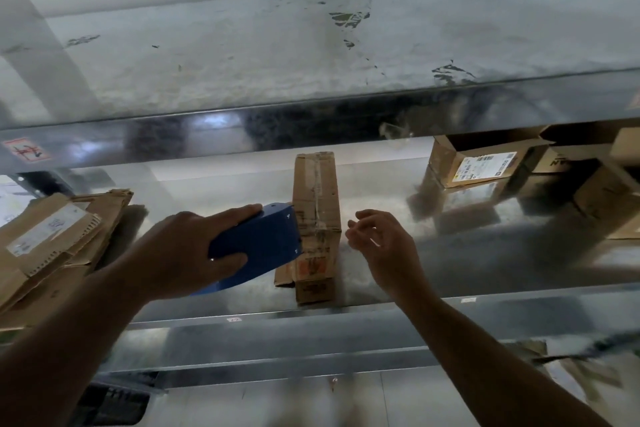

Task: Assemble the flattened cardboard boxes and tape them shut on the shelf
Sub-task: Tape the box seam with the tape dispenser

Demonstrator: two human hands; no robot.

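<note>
A narrow assembled cardboard box lies lengthwise on the metal shelf, with a strip of clear tape running along its top seam. My left hand grips a blue tape dispenser, whose front end touches the box's left side. My right hand hovers just right of the box with fingers loosely curled, holding nothing and apart from the cardboard. A stack of flattened cardboard boxes lies on the same shelf at the far left.
Several assembled boxes, one with a white label, stand at the back right of the shelf. The upper shelf's front beam hangs low overhead. A lower shelf edge runs below my forearms.
</note>
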